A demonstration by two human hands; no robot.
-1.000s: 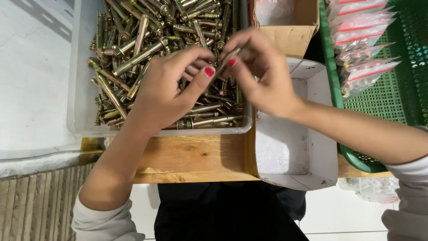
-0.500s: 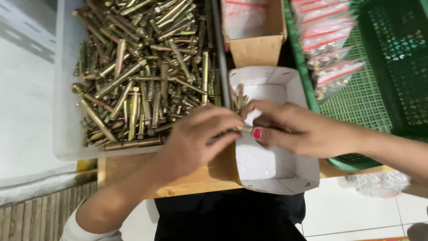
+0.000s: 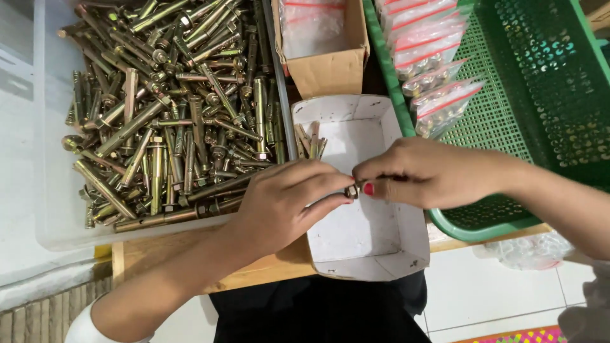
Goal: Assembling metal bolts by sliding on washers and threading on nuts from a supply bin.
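A wooden tabletop (image 3: 165, 279) over pale floor tiles carries the work, seen from above. On its left a clear plastic bin (image 3: 57, 228) is heaped with brass-coloured anchor bolts (image 3: 171, 121); at the top a brown cardboard box (image 3: 330, 70) holds clear bags, and on the right a green perforated basket (image 3: 546, 89) has small sealed bags with red strips (image 3: 432, 70) along its near side. Between them sits a white cardboard tray (image 3: 375, 241), with a few more bolts (image 3: 311, 143) leaning in its far left corner. Both hands meet above this tray: the left hand (image 3: 286, 203) and the right hand (image 3: 426, 171) have their fingers pressed together, pinching the two ends of one small bolt (image 3: 351, 190), which is held level just above the tray's floor and mostly hidden by the fingertips. The work looks like fitting or turning the nut on the bolt's end, though the exact part cannot be made out. To do it well, one hand should hold the shaft steady while the other turns, keeping the piece straight so the thread does not cross, and staying over the tray so anything dropped lands inside it.
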